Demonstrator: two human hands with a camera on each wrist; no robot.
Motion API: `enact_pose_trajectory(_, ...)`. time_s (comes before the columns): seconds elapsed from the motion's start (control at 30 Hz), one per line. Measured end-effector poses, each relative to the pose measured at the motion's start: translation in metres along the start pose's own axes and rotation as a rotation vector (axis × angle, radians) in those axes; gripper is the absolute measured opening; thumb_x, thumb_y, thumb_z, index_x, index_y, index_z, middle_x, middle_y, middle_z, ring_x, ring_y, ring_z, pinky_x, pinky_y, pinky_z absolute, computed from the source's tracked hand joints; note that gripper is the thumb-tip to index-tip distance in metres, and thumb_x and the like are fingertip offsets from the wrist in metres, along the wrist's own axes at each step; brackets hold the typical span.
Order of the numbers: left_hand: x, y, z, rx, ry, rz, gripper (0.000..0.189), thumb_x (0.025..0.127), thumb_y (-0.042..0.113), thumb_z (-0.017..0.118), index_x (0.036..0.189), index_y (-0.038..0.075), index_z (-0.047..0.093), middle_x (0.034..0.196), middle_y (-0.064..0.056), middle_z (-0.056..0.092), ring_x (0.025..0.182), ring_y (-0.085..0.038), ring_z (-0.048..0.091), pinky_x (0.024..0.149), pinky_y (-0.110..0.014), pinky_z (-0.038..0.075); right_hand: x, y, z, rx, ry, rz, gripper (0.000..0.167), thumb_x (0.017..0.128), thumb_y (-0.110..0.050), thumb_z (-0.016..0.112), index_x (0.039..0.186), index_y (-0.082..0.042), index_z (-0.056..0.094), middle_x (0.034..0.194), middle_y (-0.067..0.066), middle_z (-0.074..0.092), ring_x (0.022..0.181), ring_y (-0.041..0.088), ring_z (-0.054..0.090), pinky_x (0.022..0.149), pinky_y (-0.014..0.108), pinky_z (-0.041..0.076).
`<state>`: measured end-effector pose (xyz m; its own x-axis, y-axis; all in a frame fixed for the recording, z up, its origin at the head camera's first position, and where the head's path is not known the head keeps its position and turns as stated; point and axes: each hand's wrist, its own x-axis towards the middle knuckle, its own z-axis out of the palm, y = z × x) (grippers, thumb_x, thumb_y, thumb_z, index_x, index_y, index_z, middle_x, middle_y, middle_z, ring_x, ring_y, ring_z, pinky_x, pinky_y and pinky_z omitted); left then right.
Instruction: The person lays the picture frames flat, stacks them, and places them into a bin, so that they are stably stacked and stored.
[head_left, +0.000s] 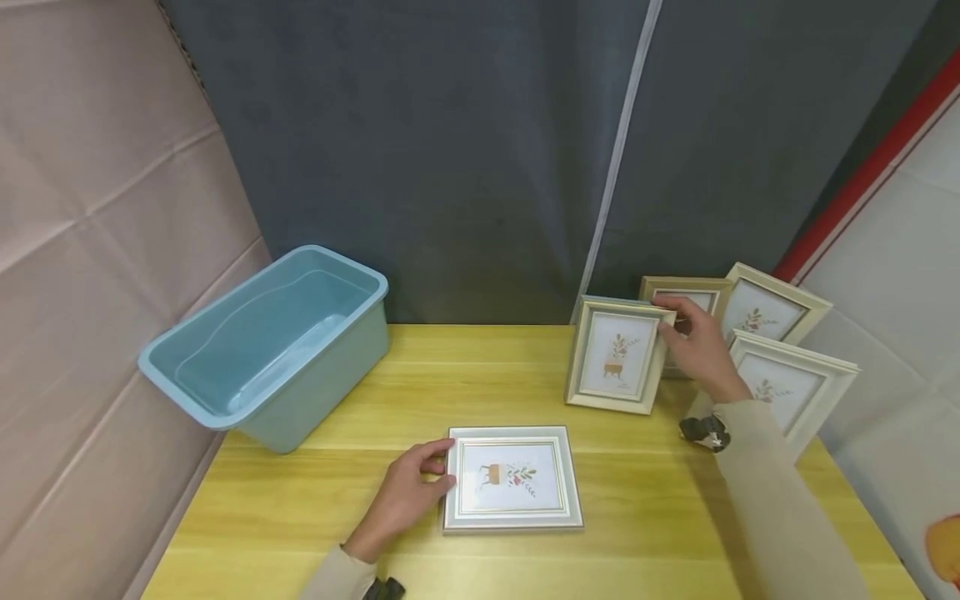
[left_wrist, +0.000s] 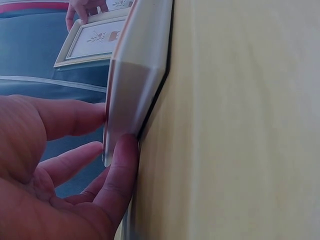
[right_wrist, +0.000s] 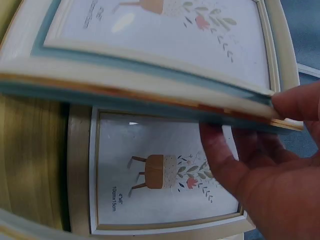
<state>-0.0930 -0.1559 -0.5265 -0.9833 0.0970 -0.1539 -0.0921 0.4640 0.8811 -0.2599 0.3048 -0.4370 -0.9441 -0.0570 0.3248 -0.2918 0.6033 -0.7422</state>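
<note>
Across the tabletop (head_left: 472, 375), left hand (head_left: 407, 493) pinches a flat frame's (head_left: 513, 478) edge, right hand (head_left: 699, 343) an upright frame's (head_left: 619, 354) corner.

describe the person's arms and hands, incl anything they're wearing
The left sleeve and right sleeve are plain beige. A dark wristband shows at the left wrist, another at the right. The left hand and right hand wear no gloves.

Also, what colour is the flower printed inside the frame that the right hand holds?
The flower is coral red, best seen in the right wrist view.
</note>
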Motion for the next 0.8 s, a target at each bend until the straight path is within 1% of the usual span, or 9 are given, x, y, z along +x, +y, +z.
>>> enact_pose_trajectory(0.03, 0.000, 0.000, 0.000, 0.000, -0.002, -0.001, 0.053, 0.091, 0.010, 0.081, 0.142, 0.015, 0.067, 0.130, -0.011, 0.068, 0.108, -0.023, 0.066, 0.074, -0.023, 0.059, -0.001, 0.000, -0.001, 0.001, -0.004, -0.004, 0.040, 0.109, -0.014, 0.057, 0.149, -0.012, 0.060, 0.148, 0.015, 0.059, 0.104, 0.008, 0.056, 0.078, 0.015, 0.045)
enact_pose_trajectory(0.13, 0.000, 0.000, -0.001, -0.006, -0.008, -0.005, 0.053, 0.092, 0.011, 0.081, 0.142, 0.015, 0.066, 0.134, -0.010, 0.068, 0.109, -0.023, 0.066, 0.076, -0.023, 0.059, -0.007, 0.000, -0.004, -0.004, -0.025, 0.007, 0.040, 0.108, -0.019, 0.061, 0.148, -0.016, 0.062, 0.119, 0.016, 0.066, 0.088, 0.005, 0.053, 0.071, 0.019, 0.045)
enact_pose_trajectory(0.2, 0.000, 0.001, -0.001, -0.011, -0.009, -0.009, 0.052, 0.093, 0.012, 0.081, 0.143, 0.015, 0.066, 0.135, -0.010, 0.068, 0.110, -0.022, 0.067, 0.078, -0.024, 0.059, -0.010, 0.000, -0.006, -0.005, -0.031, 0.013, 0.041, 0.107, -0.021, 0.063, 0.148, -0.016, 0.062, 0.097, 0.013, 0.061, 0.077, 0.009, 0.051, 0.063, 0.024, 0.044)
enact_pose_trajectory(0.27, 0.000, 0.002, -0.002, -0.014, -0.004, -0.010, 0.051, 0.093, 0.014, 0.080, 0.143, 0.015, 0.066, 0.135, -0.009, 0.069, 0.110, -0.022, 0.067, 0.079, -0.026, 0.059, -0.011, -0.001, -0.007, 0.003, -0.026, 0.020, 0.041, 0.106, -0.023, 0.066, 0.147, -0.017, 0.064, 0.082, 0.009, 0.053, 0.070, 0.014, 0.048, 0.056, 0.027, 0.044)
enact_pose_trajectory(0.4, -0.001, 0.003, -0.003, -0.016, 0.006, -0.015, 0.049, 0.095, 0.018, 0.079, 0.142, 0.016, 0.066, 0.135, -0.008, 0.069, 0.110, -0.020, 0.067, 0.081, -0.028, 0.058, -0.013, -0.004, -0.008, 0.001, -0.012, 0.033, 0.042, 0.104, -0.026, 0.070, 0.145, -0.018, 0.066, 0.087, 0.006, 0.059, 0.079, 0.010, 0.056, 0.057, 0.024, 0.048)
enact_pose_trajectory(0.5, -0.001, 0.003, -0.004, -0.019, 0.012, -0.016, 0.047, 0.097, 0.019, 0.078, 0.142, 0.016, 0.067, 0.136, -0.009, 0.069, 0.109, -0.020, 0.068, 0.082, -0.029, 0.059, -0.016, -0.007, -0.009, -0.017, -0.007, 0.054, 0.044, 0.103, -0.029, 0.070, 0.145, -0.018, 0.066, 0.093, 0.005, 0.061, 0.089, 0.006, 0.059, 0.066, 0.019, 0.049)
enact_pose_trajectory(0.6, -0.002, 0.002, -0.005, -0.020, 0.029, -0.012, 0.044, 0.098, 0.020, 0.076, 0.141, 0.016, 0.067, 0.132, -0.009, 0.071, 0.108, -0.020, 0.069, 0.081, -0.030, 0.059, -0.020, -0.010, -0.010, -0.027, 0.004, 0.058, 0.044, 0.103, -0.030, 0.070, 0.145, -0.018, 0.066, 0.093, 0.005, 0.060, 0.090, 0.006, 0.058, 0.073, 0.016, 0.046)
enact_pose_trajectory(0.73, -0.003, 0.004, -0.008, -0.019, 0.062, -0.003, 0.041, 0.099, 0.022, 0.074, 0.139, 0.019, 0.068, 0.122, -0.005, 0.074, 0.108, -0.020, 0.068, 0.080, -0.030, 0.060, -0.027, -0.016, -0.010, -0.012, 0.025, 0.031, 0.043, 0.103, -0.025, 0.072, 0.145, -0.015, 0.066, 0.086, 0.005, 0.059, 0.077, 0.010, 0.055, 0.062, 0.019, 0.046)
enact_pose_trajectory(0.8, -0.003, 0.005, -0.010, -0.027, 0.074, 0.004, 0.040, 0.099, 0.021, 0.074, 0.139, 0.021, 0.068, 0.116, -0.003, 0.075, 0.108, -0.019, 0.068, 0.078, -0.029, 0.060, -0.030, -0.020, -0.010, 0.021, 0.038, 0.017, 0.042, 0.102, -0.021, 0.073, 0.143, -0.014, 0.067, 0.083, 0.004, 0.059, 0.072, 0.010, 0.054, 0.056, 0.022, 0.046)
